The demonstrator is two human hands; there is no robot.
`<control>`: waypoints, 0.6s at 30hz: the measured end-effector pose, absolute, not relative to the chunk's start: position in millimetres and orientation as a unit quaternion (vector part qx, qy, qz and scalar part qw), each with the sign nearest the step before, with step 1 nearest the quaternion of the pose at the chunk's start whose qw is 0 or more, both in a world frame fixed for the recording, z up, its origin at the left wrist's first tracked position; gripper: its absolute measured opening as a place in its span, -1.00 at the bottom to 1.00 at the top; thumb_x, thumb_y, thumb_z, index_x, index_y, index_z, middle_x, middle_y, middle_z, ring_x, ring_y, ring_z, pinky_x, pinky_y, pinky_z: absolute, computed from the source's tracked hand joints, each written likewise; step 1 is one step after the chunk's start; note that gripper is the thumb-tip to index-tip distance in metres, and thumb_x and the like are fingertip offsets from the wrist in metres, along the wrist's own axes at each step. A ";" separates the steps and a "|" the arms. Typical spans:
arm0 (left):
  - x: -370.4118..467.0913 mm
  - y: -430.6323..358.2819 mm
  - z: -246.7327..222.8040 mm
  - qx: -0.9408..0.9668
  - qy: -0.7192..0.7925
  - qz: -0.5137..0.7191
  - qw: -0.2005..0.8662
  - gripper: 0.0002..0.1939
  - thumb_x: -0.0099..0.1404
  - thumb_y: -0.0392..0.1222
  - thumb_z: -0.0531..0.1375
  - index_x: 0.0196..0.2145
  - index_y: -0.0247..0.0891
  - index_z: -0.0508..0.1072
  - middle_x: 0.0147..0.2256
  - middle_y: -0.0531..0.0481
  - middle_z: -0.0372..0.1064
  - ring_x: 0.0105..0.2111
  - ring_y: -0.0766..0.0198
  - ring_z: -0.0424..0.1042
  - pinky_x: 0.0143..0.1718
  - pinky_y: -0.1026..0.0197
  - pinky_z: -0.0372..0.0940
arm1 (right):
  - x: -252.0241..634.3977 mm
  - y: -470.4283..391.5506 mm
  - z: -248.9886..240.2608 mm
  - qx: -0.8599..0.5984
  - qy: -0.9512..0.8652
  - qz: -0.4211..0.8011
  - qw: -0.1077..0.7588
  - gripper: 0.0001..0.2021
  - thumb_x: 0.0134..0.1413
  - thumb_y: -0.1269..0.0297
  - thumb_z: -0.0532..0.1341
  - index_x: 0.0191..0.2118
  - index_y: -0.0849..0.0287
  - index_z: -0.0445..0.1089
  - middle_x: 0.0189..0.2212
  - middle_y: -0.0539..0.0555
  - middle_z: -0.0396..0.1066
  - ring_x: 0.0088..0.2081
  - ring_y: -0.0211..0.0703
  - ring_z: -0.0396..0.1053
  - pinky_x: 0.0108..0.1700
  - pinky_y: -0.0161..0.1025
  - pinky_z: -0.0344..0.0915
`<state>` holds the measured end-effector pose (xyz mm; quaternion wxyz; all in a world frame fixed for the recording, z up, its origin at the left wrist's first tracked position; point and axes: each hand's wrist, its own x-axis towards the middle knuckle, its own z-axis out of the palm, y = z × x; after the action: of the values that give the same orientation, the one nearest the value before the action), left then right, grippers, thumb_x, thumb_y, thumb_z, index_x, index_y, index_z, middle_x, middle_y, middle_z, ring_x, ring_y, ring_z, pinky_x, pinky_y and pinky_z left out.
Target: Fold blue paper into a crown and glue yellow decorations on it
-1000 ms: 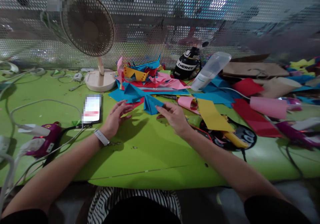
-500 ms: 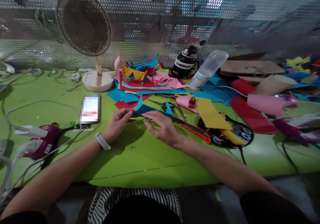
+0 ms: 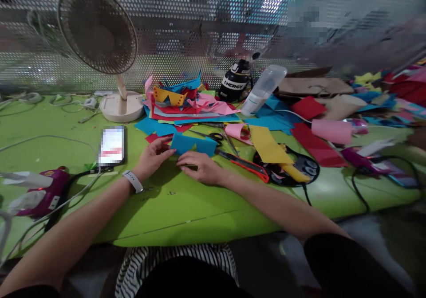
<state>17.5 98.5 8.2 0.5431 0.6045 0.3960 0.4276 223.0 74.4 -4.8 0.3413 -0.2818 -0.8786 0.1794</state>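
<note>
A blue paper piece [image 3: 195, 144] with a small notch at its lower edge stands above the green table, its broad face turned toward me. My left hand [image 3: 156, 156] pinches its left end between thumb and fingers. Curled fingers of my right hand [image 3: 199, 167] touch the lower edge of the paper; whether they grip it is unclear. Just behind the paper lie black scissors [image 3: 216, 136]. To the right of my right hand is a red and black utility knife [image 3: 246, 164].
A phone [image 3: 112, 146] and a purple power strip [image 3: 49, 191] with cables lie at the left. Behind stand a fan [image 3: 121, 105], a black bottle [image 3: 234, 83] and a clear bottle [image 3: 264, 89]. Coloured paper [image 3: 266, 145] is spread at the back and right.
The blue paper has turned from a pointed, folded look to a broad flat face. My right hand has lowered beneath it, its fingers more curled. The whole view has shifted slightly right.
</note>
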 end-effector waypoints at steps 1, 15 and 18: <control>16.8 99.0 7.6 0.606 0.400 0.430 0.537 -0.34 0.08 -0.07 0.38 0.11 -0.33 0.36 -0.32 0.00 0.47 -0.30 0.28 0.45 -0.18 0.21 0.30 | 222.7 73.9 -4.2 -0.277 -0.880 0.180 0.341 -0.81 0.22 0.35 0.15 -0.19 0.19 0.53 -0.19 0.18 0.53 -0.13 -0.11 0.49 -0.07 -0.16 0.42; -27.4 123.0 18.9 0.672 0.536 0.421 0.289 -0.35 0.13 -0.04 0.28 0.14 -0.32 0.31 -0.33 -0.07 0.48 -0.36 0.17 0.49 -0.34 0.15 0.35 | 295.6 87.0 54.5 -0.623 -0.769 0.037 0.142 -0.79 0.19 0.27 0.17 -0.26 0.24 0.53 -0.27 0.23 0.55 -0.23 0.04 0.49 -0.24 -0.18 0.32; -28.6 121.4 19.6 0.694 0.569 0.348 0.269 -0.38 0.14 -0.02 0.23 0.12 -0.34 0.33 -0.41 -0.04 0.48 -0.44 0.17 0.47 -0.41 0.16 0.31 | 320.6 91.9 57.0 -0.724 -0.690 -0.003 0.001 -0.71 0.19 0.13 0.18 -0.18 0.27 0.49 -0.16 0.32 0.52 -0.12 0.14 0.47 -0.23 -0.17 0.27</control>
<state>-28.6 121.4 19.6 0.2694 0.6943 0.5694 0.3482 320.6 91.9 57.0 0.0005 -0.7239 -0.6899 -0.0032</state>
